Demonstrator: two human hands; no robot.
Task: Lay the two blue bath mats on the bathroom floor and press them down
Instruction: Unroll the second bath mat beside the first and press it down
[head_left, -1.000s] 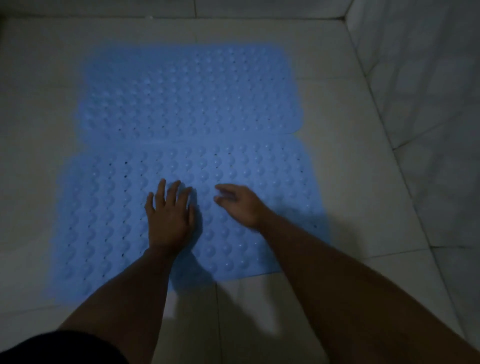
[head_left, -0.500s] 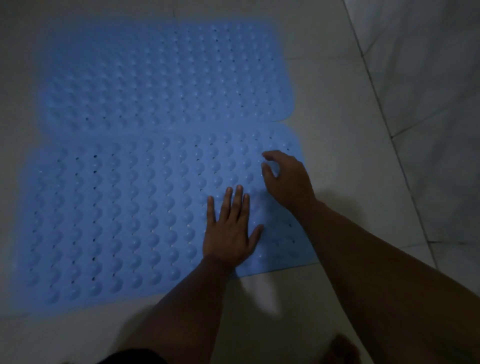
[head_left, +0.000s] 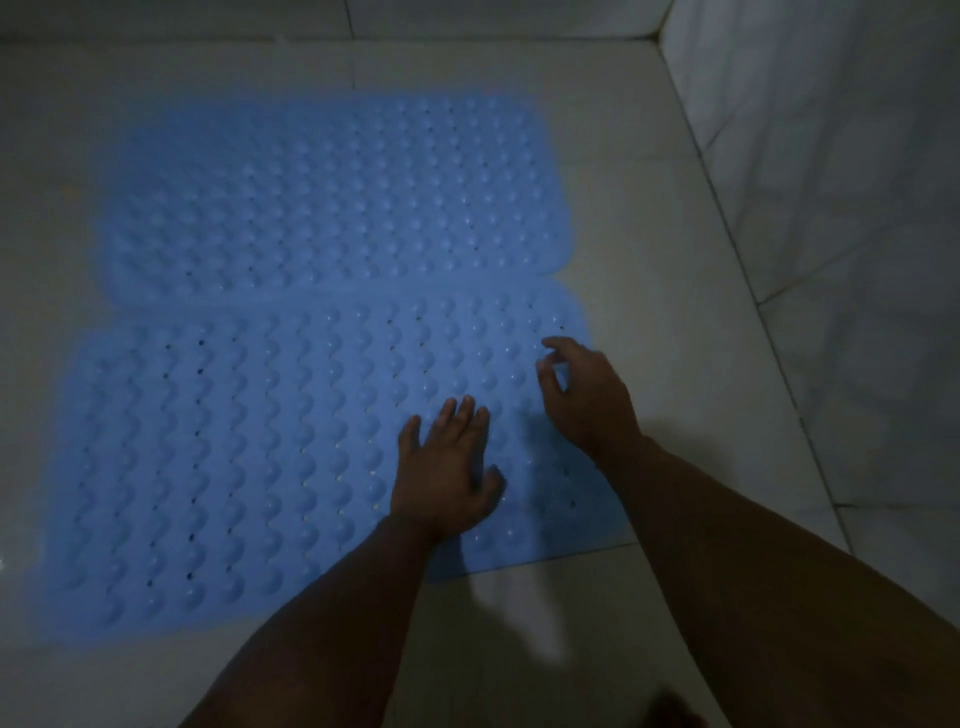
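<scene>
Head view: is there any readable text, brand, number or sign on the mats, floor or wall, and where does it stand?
None: no text, brand, number or sign is readable anywhere.
Near blue bubbled rubber bath mat: only bumps and holes.
Far blue bubbled rubber bath mat: same, dim and blurred.
Pale tiled floor and marbled tiled wall: plain.

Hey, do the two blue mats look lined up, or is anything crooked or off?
Slightly off. The far mat sits shifted from the near mat, so their left ends step instead of lining up. Both look flat, with no curl showing. The left hand presses flat on the near mat.
</scene>
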